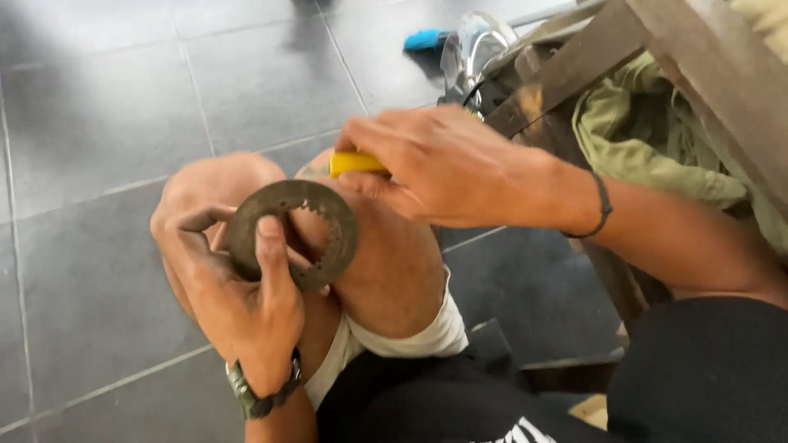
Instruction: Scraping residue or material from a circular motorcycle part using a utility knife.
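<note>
The floor (98, 107) was laid with large dark grey tiles and pale grout lines, lit evenly by soft daylight. At the upper right stood a dark wooden frame (706, 66) with an olive-green cloth (640, 139) bunched beneath it.

Soft daylight; slight motion blur
</note>
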